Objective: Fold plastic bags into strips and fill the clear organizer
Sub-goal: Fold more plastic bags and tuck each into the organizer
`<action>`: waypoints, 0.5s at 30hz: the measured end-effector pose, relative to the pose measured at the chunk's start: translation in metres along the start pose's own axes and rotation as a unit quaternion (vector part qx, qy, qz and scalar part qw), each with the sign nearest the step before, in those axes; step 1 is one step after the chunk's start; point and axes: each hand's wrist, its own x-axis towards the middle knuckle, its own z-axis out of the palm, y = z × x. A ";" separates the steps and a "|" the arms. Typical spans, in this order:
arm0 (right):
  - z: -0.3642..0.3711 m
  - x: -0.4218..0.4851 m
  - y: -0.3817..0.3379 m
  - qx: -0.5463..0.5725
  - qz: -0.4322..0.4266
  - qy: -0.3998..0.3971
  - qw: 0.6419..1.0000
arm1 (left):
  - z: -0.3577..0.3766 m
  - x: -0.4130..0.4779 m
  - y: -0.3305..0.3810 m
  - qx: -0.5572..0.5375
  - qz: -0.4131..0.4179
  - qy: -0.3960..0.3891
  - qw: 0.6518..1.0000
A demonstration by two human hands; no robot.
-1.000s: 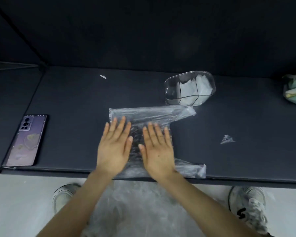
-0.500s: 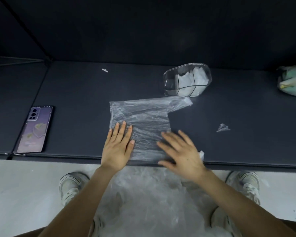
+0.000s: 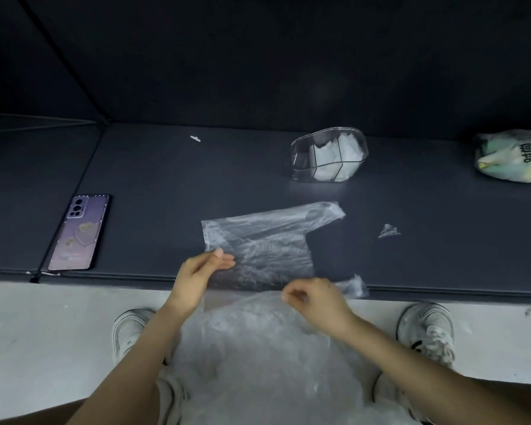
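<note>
A clear plastic bag [image 3: 258,240] lies flat on the dark desk [image 3: 166,179], its near edge at the desk's front edge and one handle pointing to the far right. The left hand [image 3: 200,271] is at the bag's left edge; its grip is clamped on that edge, thumb above and fingers below. The right hand [image 3: 316,299] is at the bag's near edge, fingers curled. Its grip appears to pinch the film there, though the clear plastic makes the contact hard to confirm.

The clear organizer [image 3: 328,154] stands farther back and right, apart from the bag. Folded white bags sit in its middle and right compartments. A phone [image 3: 78,231] lies face down at the desk's left. A small plastic scrap [image 3: 388,231] lies right of the bag. A pile of loose bags [image 3: 258,357] rests on the person's lap.
</note>
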 end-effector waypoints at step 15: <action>-0.046 0.118 -0.018 -0.140 0.048 -0.026 0.989 | 0.015 0.021 0.004 0.124 -0.014 0.161 0.979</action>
